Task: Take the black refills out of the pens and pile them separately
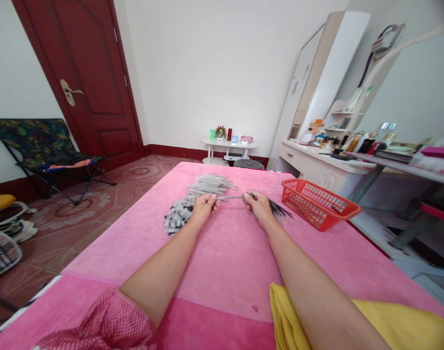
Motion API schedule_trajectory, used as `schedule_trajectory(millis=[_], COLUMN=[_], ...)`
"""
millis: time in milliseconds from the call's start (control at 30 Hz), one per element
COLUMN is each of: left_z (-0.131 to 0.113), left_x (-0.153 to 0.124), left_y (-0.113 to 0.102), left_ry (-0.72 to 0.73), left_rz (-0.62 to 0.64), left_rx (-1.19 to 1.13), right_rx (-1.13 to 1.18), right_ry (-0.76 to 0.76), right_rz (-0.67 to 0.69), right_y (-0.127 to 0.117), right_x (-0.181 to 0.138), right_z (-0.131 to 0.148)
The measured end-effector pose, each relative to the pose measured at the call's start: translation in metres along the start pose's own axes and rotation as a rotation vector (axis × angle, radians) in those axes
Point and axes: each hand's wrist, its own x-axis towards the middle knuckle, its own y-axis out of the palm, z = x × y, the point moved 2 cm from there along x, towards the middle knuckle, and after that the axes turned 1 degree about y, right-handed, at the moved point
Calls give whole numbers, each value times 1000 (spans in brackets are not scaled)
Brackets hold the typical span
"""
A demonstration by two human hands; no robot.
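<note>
My left hand and my right hand are both closed on the two ends of one thin grey pen-like stick, held level above the pink cloth. A large pile of similar grey and white sticks lies just behind and left of my left hand. A smaller bunch of thin dark rods lies under and right of my right hand.
A red plastic basket stands on the pink cloth to the right of my hands. A yellow cloth lies at the near right. A white dresser, a small white table and a folding chair surround the bed.
</note>
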Motion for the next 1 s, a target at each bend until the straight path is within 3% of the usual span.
schedule_trajectory(millis=[167, 333, 433, 633, 767, 867, 1000], left_z=[1, -3, -6, -14, -19, -21, -15], left_x=[-1, 2, 2, -1, -3, -3, -2], left_y=[1, 1, 1, -1, 2, 5, 3], left_ry=[-30, 11, 45, 142, 161, 114, -39], left_rz=[-41, -110, -112, -63, -47, -44, -110], left_rx=[-55, -60, -49, 78, 50, -99, -169], right_rx=[-72, -110, -89, 90, 111, 136, 79], right_ry=[-89, -67, 20, 347, 421, 393, 206], right_rz=[-5, -75, -82, 24, 87, 101, 79], right_y=[5, 10, 11, 12, 14, 16, 15], right_x=[-1, -3, -3, -6, -6, -3, 1], right_z=[9, 14, 14, 11, 17, 23, 24])
